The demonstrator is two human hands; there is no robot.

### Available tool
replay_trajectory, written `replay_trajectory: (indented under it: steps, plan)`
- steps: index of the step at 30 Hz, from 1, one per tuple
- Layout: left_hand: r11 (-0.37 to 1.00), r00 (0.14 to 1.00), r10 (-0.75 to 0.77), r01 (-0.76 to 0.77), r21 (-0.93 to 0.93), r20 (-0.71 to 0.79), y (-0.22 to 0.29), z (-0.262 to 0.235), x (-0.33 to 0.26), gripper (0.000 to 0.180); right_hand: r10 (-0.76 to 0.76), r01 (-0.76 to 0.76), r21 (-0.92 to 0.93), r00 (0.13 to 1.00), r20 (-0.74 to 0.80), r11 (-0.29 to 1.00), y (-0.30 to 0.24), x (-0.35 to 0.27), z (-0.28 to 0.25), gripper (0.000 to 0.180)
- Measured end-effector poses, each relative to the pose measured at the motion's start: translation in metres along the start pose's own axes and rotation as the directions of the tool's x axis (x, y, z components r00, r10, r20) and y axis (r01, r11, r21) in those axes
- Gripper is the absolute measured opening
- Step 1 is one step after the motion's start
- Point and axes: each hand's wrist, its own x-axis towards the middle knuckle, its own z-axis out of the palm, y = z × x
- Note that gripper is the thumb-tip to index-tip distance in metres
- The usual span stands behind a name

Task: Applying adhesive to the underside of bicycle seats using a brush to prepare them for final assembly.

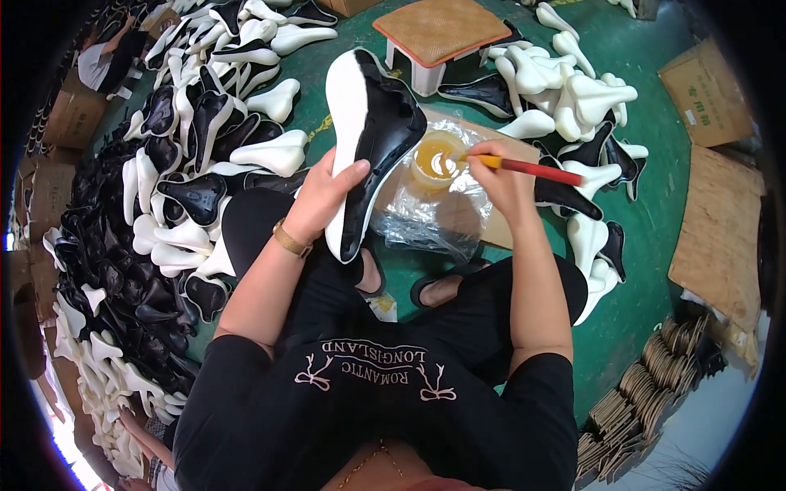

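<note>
My left hand [330, 195] grips a bicycle saddle [385, 114] by its narrow nose, holding it tilted up over my lap. White foam shows along its left side, and a glossy black base fills the rest. In my right hand [506, 176] is a brush [544, 169] with a red and yellow handle, its fingers closed round the yellow part. The brush's tip end is over a clear tub [416, 173] of amber liquid, probably glue; whether the bristles touch it I cannot tell. Under the tub lies crumpled clear plastic [446, 221] on cardboard.
Heaps of white foam saddle pads [270, 154] and black saddle shells [123, 282] cover the left. More saddles [594, 98] lie at the right. Ahead stands a low stool [442, 29]. Cardboard boxes [706, 94] and stacked cardboard pieces [643, 393] line the right. Other people [102, 61] sit at the left edge.
</note>
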Motion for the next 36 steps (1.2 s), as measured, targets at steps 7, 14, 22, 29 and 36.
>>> replay_trajectory:
  steps: [7,14,22,29,36]
  plan:
    - [0.976,0.983,0.179,-0.183,0.119,0.039,-0.003,0.013,0.003,0.066,0.273,-0.228,0.472,0.962,-0.028,0.851,-0.028,0.004,-0.031,0.006]
    - [0.936,0.962,0.253,-0.271,0.224,0.103,-0.003,0.022,0.003,0.080,0.193,-0.188,0.469,0.981,0.039,0.863,-0.055,-0.006,-0.023,0.004]
    - [0.945,0.946,0.295,-0.310,0.102,0.135,0.007,0.034,0.018,0.062,-0.221,0.166,0.326,0.965,0.140,0.931,-0.084,-0.014,-0.017,0.007]
    - [0.982,0.975,0.190,-0.189,-0.023,0.118,0.011,0.038,0.025,0.062,-0.370,0.242,0.375,0.872,0.320,0.895,-0.097,-0.014,-0.015,0.009]
    - [0.983,0.981,0.134,-0.115,-0.141,0.138,0.013,0.038,0.034,0.061,-0.396,0.264,0.399,0.869,0.296,0.878,-0.101,-0.017,-0.019,0.009]
